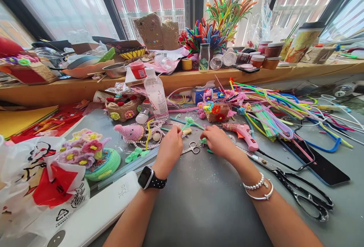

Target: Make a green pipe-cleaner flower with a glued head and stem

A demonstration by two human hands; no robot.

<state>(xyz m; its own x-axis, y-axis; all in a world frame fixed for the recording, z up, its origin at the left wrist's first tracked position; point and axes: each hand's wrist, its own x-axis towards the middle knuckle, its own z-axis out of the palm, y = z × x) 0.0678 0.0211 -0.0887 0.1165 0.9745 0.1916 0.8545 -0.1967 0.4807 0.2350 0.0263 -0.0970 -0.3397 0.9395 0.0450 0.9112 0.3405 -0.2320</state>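
Note:
My left hand [170, 147], with a watch at its wrist, is closed in a pinch over the grey table. What lies between its fingertips is hidden. A mint-green pipe-cleaner flower [191, 121] sits just beyond, close to those fingertips. Across from it, my right hand [218, 140] has its fingers bent down and closed around a green pipe cleaner [203, 141], mostly covered by the hand. Small scissors [193, 147] lie on the table between the hands. A pink glue gun [243, 134] rests right of my right hand, beside large black-handled scissors [301, 192].
Left stand a pink crocheted figure [131, 132], a bottle [156, 97], a round flower piece [105, 163], a white box [108, 211] and a plastic bag [42, 186]. Flower baskets [218, 112], loose pipe cleaners [284, 103] and a phone [321, 165] lie behind and right. A crowded ledge [176, 79] runs behind.

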